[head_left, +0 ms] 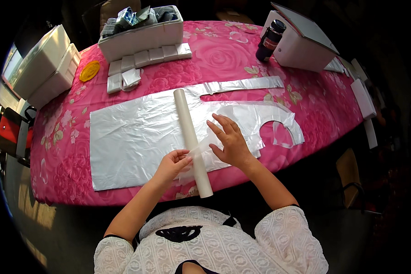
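Observation:
A stack of thin, shiny whitish plastic sheets (128, 141) lies flat on the table, cut like disposable aprons with a long strap and a rounded neck opening at the right. Across it rests a long pale tube (187, 121), its near end close to the table's front edge. My left hand (173, 164) is closed beside the tube, pinching a loose piece of translucent plastic film (201, 147). To the right of the tube, my right hand (231, 140) is open with fingers spread, just over the film and sheets.
A pink floral cloth (219, 57) covers the table. At the back stand a white foam box (141, 39) full of packets, small folded white packs (141, 58) and a yellow coil (89, 71). A dark bottle (270, 41) stands by another foam box (297, 45); more boxes (50, 66) are left.

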Demonstrator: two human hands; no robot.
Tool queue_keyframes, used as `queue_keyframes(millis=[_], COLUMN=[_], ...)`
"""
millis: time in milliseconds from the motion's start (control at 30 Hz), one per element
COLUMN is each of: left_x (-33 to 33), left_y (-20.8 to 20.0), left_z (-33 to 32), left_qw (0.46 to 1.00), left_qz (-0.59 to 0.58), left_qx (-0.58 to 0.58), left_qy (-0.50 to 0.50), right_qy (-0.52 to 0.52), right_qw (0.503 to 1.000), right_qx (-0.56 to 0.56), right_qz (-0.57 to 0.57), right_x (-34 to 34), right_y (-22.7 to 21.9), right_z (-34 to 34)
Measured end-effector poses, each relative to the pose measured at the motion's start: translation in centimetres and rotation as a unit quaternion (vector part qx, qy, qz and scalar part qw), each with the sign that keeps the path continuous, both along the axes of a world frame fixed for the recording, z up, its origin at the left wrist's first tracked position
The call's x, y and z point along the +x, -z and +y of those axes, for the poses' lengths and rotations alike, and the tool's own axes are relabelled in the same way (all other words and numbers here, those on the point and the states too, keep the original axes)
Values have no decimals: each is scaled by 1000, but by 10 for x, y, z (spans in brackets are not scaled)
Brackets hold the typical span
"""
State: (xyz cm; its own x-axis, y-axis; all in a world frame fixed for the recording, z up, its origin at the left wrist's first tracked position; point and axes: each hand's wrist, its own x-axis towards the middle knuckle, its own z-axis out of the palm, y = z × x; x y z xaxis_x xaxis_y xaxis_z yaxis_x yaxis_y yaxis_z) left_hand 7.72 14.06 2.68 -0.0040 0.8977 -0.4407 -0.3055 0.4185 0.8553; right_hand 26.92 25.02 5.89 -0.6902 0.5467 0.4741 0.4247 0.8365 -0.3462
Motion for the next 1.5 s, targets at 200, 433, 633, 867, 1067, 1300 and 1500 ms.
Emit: queue_keyframes(millis=[200,433,633,867,1067,1300,1500], left_x=[0,-4,0,-9,-37,-135,-229], left_y=[8,4,-2,-1,3,-2,10], left_z=[1,1,4,1,-5,-50,-96], left_qw=[997,998,999,999,1000,998,987], left_qz=[34,44,39,31,-5,-2,40], left_qx=[60,31,18,-23,11,-14,-107], left_qy=[36,22,13,7,5,-65,-112], right_qy=[16,111,295,589,201,107,122], right_qw=[997,977,845,780,929,922,884], right_qx=[22,-102,-297,185,-309,-306,-396], right_qz=[-65,148,332,104,-36,-210,-217], right_x=[2,14,119,210,55,-11,4], right_y=[12,11,51,64,15,21,20], right_z=[39,64,138,145,-30,-99,-89])
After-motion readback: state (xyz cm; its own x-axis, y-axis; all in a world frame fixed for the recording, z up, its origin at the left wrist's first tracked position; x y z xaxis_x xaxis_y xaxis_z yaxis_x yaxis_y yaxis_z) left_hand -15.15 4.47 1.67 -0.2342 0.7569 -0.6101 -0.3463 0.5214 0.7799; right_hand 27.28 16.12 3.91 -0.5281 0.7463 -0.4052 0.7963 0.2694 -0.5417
